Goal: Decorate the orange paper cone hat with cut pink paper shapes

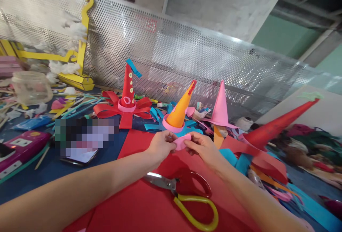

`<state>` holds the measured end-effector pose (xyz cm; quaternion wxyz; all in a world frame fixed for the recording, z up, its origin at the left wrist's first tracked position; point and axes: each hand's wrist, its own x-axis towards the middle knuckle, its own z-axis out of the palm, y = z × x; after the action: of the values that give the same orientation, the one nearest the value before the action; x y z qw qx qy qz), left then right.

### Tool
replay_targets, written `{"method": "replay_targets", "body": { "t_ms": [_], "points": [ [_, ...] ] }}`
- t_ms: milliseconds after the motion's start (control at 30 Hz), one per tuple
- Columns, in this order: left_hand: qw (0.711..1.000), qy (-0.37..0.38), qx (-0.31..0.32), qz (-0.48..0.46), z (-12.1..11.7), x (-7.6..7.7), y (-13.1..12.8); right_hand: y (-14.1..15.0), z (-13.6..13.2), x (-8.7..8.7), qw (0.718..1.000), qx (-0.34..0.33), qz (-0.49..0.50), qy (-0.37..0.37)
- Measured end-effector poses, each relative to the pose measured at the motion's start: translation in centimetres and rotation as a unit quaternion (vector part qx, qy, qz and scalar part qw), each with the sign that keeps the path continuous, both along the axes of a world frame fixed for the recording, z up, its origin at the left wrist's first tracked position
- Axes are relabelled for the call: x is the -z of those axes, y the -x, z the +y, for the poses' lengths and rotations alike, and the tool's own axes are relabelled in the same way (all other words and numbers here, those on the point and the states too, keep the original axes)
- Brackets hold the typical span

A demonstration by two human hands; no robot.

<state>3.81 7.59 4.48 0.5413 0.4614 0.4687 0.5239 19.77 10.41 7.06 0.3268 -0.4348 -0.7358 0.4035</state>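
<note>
A small piece of pink paper (182, 142) is pinched between my two hands above a red sheet (112, 203). My left hand (161, 146) grips its left end, and my right hand (200, 146) its right end. Below them, scissors (162, 181) with one yellow and one red handle lie on the sheet, blades pointing left. Just behind my hands stands an orange paper cone (177, 115) with a pink band and blue strips round its base. A red cone (127, 89) with pale spots and red loops stands farther left.
A pink cone hat (220, 109) and a long tilted red cone (278, 127) stand to the right. At left are a phone (80, 155), a purple power strip (25, 150) and a plastic jar (32, 88). A perforated metal panel (187, 57) closes off the back.
</note>
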Motion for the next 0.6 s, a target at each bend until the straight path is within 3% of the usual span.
{"method": "replay_targets", "body": {
  "t_ms": [300, 433, 600],
  "points": [
    [0.975, -0.051, -0.052, 0.21, 6.4, -0.4, 2.8, -0.8, 4.5, -0.6, 0.987, 0.107, -0.042, -0.109],
    [0.947, -0.076, -0.03, 0.31, 8.4, 0.1, 3.0, 0.2, 5.4, -0.3, 0.983, 0.093, -0.097, -0.122],
    [0.912, -0.105, -0.015, 0.396, 9.1, 1.2, 2.9, 0.8, 6.7, 0.7, 0.977, 0.077, -0.155, -0.127]
  ]
}}
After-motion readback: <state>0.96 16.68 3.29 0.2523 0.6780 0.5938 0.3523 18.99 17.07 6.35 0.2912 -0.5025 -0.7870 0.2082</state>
